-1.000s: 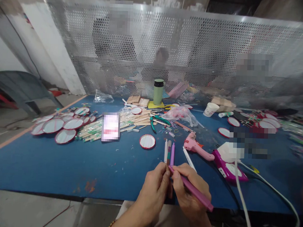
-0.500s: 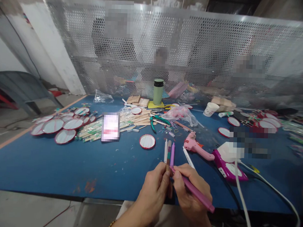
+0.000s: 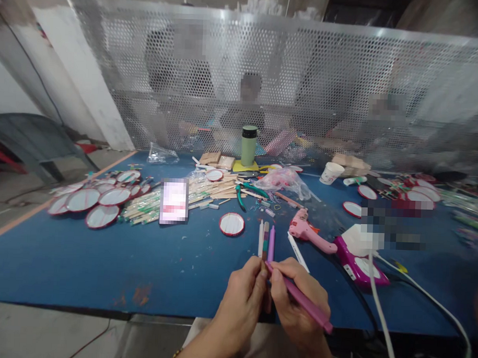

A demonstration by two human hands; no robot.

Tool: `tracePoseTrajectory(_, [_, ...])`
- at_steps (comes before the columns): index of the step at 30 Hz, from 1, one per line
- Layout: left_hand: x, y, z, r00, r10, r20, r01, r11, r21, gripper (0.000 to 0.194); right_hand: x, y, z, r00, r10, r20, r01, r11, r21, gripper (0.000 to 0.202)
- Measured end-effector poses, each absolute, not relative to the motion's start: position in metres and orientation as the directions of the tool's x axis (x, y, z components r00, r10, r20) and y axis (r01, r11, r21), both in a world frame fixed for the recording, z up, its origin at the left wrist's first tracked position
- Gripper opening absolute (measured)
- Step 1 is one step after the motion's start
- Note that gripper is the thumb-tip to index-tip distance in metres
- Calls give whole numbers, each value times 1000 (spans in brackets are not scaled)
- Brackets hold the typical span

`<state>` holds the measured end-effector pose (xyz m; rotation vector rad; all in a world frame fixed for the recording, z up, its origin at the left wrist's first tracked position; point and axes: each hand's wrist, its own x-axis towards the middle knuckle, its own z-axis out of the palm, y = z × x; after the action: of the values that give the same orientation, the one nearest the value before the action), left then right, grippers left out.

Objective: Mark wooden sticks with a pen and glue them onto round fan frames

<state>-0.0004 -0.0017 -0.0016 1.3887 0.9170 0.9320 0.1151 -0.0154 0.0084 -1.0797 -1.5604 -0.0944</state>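
Left hand (image 3: 243, 286) around a striped stick (image 3: 265, 241), right hand (image 3: 300, 291) around a pink marker (image 3: 307, 305), by the table's edge (image 3: 101, 306) (roomy leftward).

Gold-col. bracelet (image 3: 175, 356), L arm (image 3: 213, 339); beige garment (image 3: 270, 348).

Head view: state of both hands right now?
Left hand: closed, holding a colour-banded stick.
Right hand: closed, holding a pink marker in a writing grip.

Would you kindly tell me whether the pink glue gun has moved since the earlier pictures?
No. Judged against the paper cup on the blue table, the pink glue gun lies where it did; both shift slightly leftward together in view.
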Motion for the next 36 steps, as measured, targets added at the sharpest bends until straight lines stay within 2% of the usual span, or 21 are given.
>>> tracePoseTrajectory(5, [-1, -1, 0, 407, 913, 4, 9, -8, 1000, 36, 117, -15, 9, 169, 529, 832, 681, 548, -486, 13])
tracePoseTrajectory(18, [0, -1, 0, 395, 918, 14, 12, -20, 1000, 36, 117, -12, 8, 134, 577, 806, 647, 565, -512, 11])
tracePoseTrajectory(25, [-1, 0, 4, 407, 913, 8, -5, -6, 1000, 38, 118, -14, 9, 177, 551, 815, 646, 560, -519, 13])
tracePoseTrajectory(36, [0, -2, 1, 398, 917, 21, -35, -7, 999, 42, 119, -15, 8, 94, 596, 798, 658, 564, -498, 13])
